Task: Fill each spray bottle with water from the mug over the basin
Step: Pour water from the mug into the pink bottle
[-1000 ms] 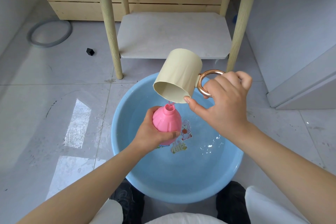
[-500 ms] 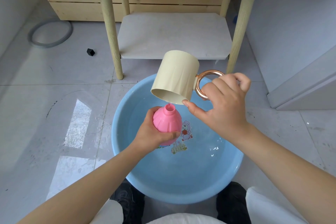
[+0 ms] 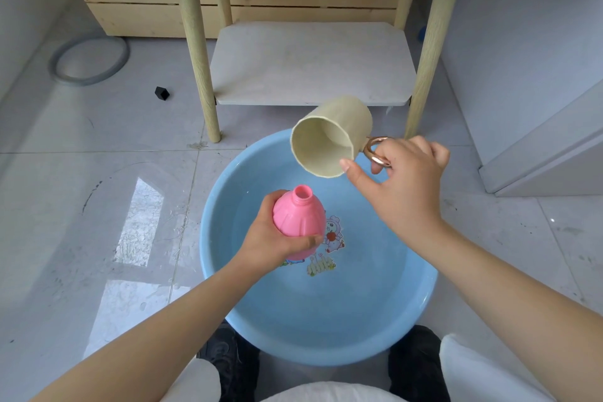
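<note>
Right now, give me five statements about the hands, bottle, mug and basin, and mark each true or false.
1. The left hand grips the pink bottle. True.
2. The bottle has its cap on. False: its neck is open, no cap on it.
3. The right hand holds the mug by its ring handle. True.
4. The mug stands upright on the floor. False: it is held tipped on its side above the basin, mouth toward the camera.
5. The bottle is held over the basin. True.
</note>
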The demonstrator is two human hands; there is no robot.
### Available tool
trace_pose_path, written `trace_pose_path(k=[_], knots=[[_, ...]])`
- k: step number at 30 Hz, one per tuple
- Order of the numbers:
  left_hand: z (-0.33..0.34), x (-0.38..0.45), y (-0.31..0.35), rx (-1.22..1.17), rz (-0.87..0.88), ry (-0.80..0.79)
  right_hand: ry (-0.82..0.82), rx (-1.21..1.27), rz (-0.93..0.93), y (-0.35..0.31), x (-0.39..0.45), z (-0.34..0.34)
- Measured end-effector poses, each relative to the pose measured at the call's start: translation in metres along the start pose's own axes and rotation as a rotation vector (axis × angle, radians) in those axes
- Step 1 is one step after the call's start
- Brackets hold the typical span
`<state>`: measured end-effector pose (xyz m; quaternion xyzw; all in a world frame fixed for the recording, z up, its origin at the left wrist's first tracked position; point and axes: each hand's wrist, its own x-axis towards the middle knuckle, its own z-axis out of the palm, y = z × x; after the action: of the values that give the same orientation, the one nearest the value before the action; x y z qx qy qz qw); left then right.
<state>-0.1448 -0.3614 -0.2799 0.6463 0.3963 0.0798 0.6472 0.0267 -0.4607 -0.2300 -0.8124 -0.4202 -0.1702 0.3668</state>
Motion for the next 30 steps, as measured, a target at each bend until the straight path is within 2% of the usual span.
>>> trace_pose_path(k=[2, 4, 12, 16, 20, 25, 30], knots=[[-0.001, 0.000, -0.001, -0.002, 0.003, 0.007, -0.072, -0.017, 0.143, 0.010, -0.001, 0.007], [-0.003, 0.000, -0.002, -0.001, 0.005, 0.014, -0.128, -0.088, 0.178, 0.023, -0.005, 0.014], [-0.007, -0.001, -0.005, 0.010, 0.004, 0.026, -0.410, -0.576, -0.205, 0.054, -0.032, 0.038], [-0.008, -0.001, -0.005, 0.010, 0.004, 0.024, -0.518, -0.645, -0.336, 0.056, -0.044, 0.046], [-0.007, -0.002, -0.005, 0.008, 0.004, 0.026, -0.603, -0.599, -0.375, 0.053, -0.053, 0.051], [-0.007, -0.003, -0.004, -0.002, 0.004, 0.030, -0.700, -0.426, -0.145, 0.047, -0.054, 0.049], [-0.008, -0.003, -0.006, -0.005, 0.002, 0.027, -0.695, -0.277, 0.245, 0.042, -0.044, 0.039]])
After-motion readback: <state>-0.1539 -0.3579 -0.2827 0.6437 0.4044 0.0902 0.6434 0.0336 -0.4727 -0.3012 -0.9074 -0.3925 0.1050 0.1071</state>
